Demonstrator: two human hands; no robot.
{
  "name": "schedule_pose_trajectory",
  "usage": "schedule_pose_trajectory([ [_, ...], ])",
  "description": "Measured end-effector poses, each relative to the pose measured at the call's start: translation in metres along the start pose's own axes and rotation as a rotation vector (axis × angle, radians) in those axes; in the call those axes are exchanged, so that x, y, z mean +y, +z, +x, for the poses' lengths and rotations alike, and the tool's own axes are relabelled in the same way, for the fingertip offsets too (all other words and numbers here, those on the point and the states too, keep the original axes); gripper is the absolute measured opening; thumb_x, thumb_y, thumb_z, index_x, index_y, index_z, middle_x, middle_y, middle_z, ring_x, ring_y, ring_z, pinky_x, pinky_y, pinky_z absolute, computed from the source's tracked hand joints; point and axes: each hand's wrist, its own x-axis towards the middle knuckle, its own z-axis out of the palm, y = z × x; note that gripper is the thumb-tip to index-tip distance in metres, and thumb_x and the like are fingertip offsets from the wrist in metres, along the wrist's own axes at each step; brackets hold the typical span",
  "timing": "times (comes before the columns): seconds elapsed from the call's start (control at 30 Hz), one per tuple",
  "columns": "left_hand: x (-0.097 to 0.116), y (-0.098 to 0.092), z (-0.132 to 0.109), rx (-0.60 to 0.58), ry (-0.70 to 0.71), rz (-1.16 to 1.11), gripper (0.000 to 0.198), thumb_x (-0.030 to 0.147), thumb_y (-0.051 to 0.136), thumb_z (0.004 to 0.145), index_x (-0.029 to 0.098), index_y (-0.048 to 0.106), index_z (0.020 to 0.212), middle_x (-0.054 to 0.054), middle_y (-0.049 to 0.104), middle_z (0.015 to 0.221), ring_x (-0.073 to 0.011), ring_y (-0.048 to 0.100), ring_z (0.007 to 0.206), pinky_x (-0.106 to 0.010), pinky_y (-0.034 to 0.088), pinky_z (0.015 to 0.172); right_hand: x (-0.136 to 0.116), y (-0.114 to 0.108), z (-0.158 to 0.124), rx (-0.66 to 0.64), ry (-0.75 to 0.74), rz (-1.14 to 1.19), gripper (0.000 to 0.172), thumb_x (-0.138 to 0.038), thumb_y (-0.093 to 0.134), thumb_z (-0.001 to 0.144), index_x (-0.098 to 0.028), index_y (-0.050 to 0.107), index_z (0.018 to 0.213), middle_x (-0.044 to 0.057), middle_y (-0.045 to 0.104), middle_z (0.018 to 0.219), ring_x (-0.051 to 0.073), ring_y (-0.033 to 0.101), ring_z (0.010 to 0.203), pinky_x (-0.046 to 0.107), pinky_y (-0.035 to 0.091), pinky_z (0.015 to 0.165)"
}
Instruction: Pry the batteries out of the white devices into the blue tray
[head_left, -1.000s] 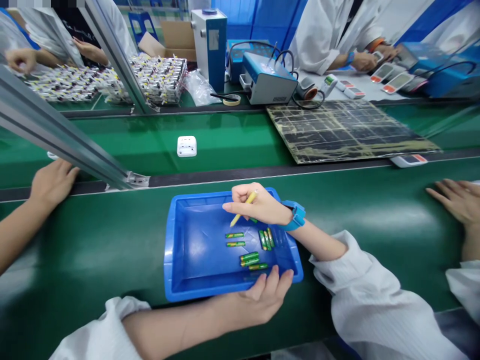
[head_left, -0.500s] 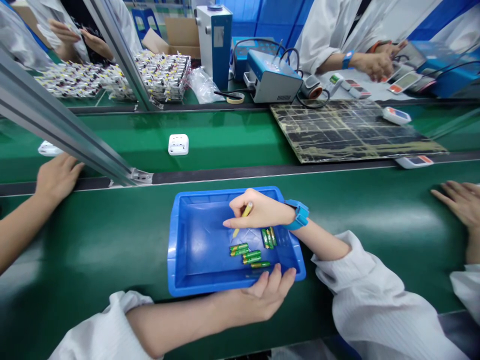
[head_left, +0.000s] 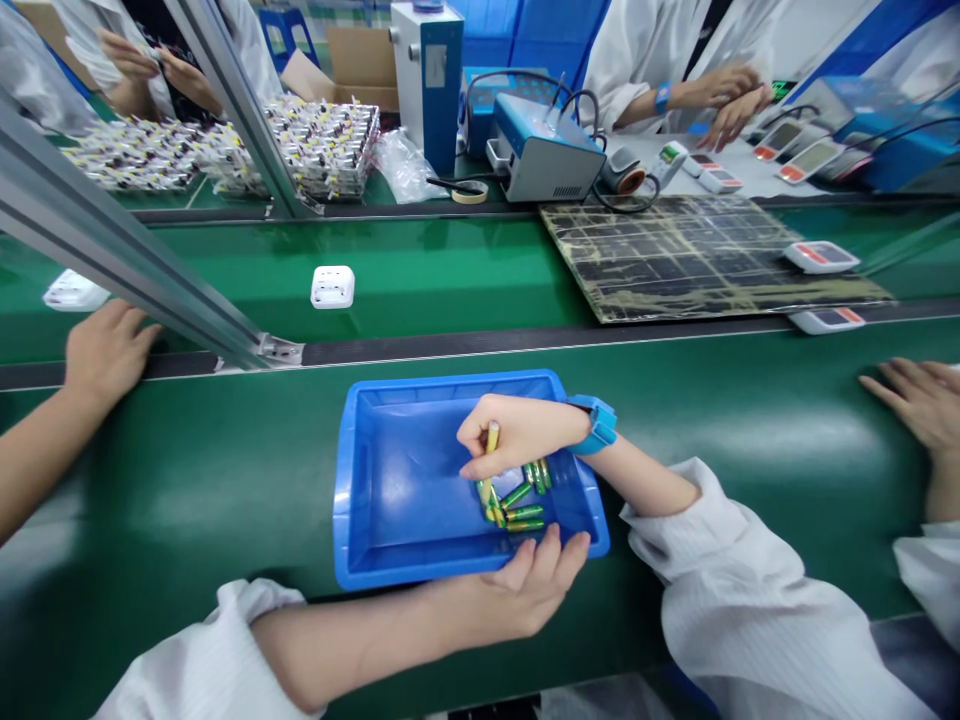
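Note:
A blue plastic tray (head_left: 420, 580) sits on the green work surface with several green batteries (head_left: 523, 512) lying loose towards its right side. My right hand (head_left: 517, 435), with a blue wristband, is over the tray, fingers closed round a yellow pen-like stick (head_left: 491, 440). The stick's lower end points down among the batteries; its tip is hard to make out. Along the tray's near right rim, my left hand (head_left: 529, 590) grips the edge with its fingers hooked over it. The left thumb is hidden.
Behind a metal upright (head_left: 187, 290), a green conveyor carries a white device (head_left: 332, 287) and a dark panel (head_left: 697, 260). A co-worker's hand (head_left: 109, 355) rests at left, another (head_left: 922, 405) at right. People work across the line near wired components (head_left: 322, 145) and blue instruments (head_left: 547, 150).
My right hand has moved slightly down, and the stick stands steeper. Some batteries have shifted and bunched together. The white devices on the conveyor have slid left; my left hand stays at the rim.

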Motion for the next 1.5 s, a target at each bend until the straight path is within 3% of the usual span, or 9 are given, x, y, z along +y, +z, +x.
schedule_pose_trajectory([
  [0.13,-0.013,-0.001,-0.002,0.057,0.059,-0.209,0.063,0.009,0.012,0.086,0.025,0.064,0.120,0.012,0.041,0.148,-0.0115,0.041,0.129,-0.011,0.038,0.094,0.003,0.000,0.000,-0.036,0.029,-0.030,0.028,-0.020,0.061,0.078,-0.017,0.045,0.056,-0.007,0.043,0.047,0.005,0.034,0.046,0.019,0.028,0.045],
  [0.3,-0.018,-0.003,-0.002,0.003,0.031,-0.465,0.059,0.012,0.011,0.092,0.023,0.061,0.120,0.011,0.037,0.150,-0.0124,0.037,0.133,-0.014,0.040,0.097,0.003,-0.001,-0.001,-0.046,0.047,-0.021,0.026,-0.018,0.057,0.076,-0.017,0.041,0.056,-0.007,0.041,0.047,0.006,0.033,0.046,0.020,0.027,0.045],
  [0.57,-0.016,-0.002,-0.002,0.028,0.033,-0.437,0.054,0.013,0.016,0.094,0.023,0.063,0.119,0.009,0.041,0.148,-0.0131,0.041,0.131,-0.014,0.043,0.095,0.010,0.000,0.000,-0.080,0.091,-0.099,0.027,-0.019,0.058,0.073,-0.017,0.041,0.053,-0.008,0.035,0.046,0.006,0.028,0.047,0.021,0.025,0.044],
  [0.73,-0.021,-0.008,-0.002,0.073,0.066,-0.282,0.058,0.009,0.012,0.091,0.013,0.061,0.123,0.002,0.041,0.149,-0.0129,0.042,0.129,-0.012,0.035,0.097,0.014,0.001,-0.001,-0.125,0.127,-0.120,0.027,-0.021,0.058,0.074,-0.017,0.042,0.053,-0.007,0.038,0.046,0.007,0.027,0.047,0.022,0.025,0.044],
  [0.9,-0.022,-0.010,-0.001,0.108,0.060,-0.081,0.060,0.010,0.013,0.091,0.024,0.064,0.119,0.010,0.047,0.144,-0.0083,0.046,0.126,-0.011,0.038,0.092,0.013,0.001,-0.001,-0.085,0.148,-0.148,0.031,-0.018,0.059,0.075,-0.018,0.039,0.051,-0.006,0.041,0.045,0.007,0.027,0.046,0.024,0.025,0.044],
  [1.1,-0.027,-0.014,0.000,0.019,0.048,-0.275,0.070,0.005,0.004,0.086,0.025,0.061,0.123,0.013,0.036,0.150,-0.0099,0.035,0.132,-0.012,0.038,0.091,0.008,0.000,0.000,-0.134,0.240,-0.225,0.030,-0.020,0.060,0.071,-0.018,0.040,0.049,-0.007,0.039,0.042,0.006,0.030,0.042,0.024,0.023,0.042],
  [1.2,-0.030,-0.017,0.000,-0.005,0.058,-0.325,0.067,0.006,0.007,0.086,0.021,0.060,0.123,0.010,0.037,0.150,-0.0106,0.036,0.132,-0.012,0.035,0.094,0.008,-0.001,0.001,-0.156,0.268,-0.263,0.031,-0.022,0.060,0.071,-0.017,0.042,0.047,-0.007,0.038,0.041,0.006,0.030,0.040,0.023,0.021,0.041],
  [1.37,-0.029,-0.016,-0.001,-0.042,0.027,-0.431,0.069,0.007,0.005,0.087,0.027,0.062,0.119,0.016,0.034,0.151,-0.0089,0.035,0.133,-0.012,0.038,0.093,0.008,-0.001,0.001,-0.163,0.271,-0.329,0.034,-0.027,0.061,0.075,-0.017,0.043,0.047,-0.007,0.037,0.041,0.006,0.029,0.040,0.024,0.022,0.042],
  [1.5,-0.024,-0.010,-0.003,0.037,0.042,-0.353,0.057,0.011,0.014,0.092,0.020,0.062,0.120,0.009,0.040,0.150,-0.0110,0.042,0.132,-0.012,0.041,0.096,0.009,-0.001,0.002,-0.121,0.196,-0.339,0.038,-0.030,0.060,0.079,-0.017,0.043,0.048,-0.008,0.035,0.043,0.006,0.027,0.042,0.024,0.023,0.045],
])
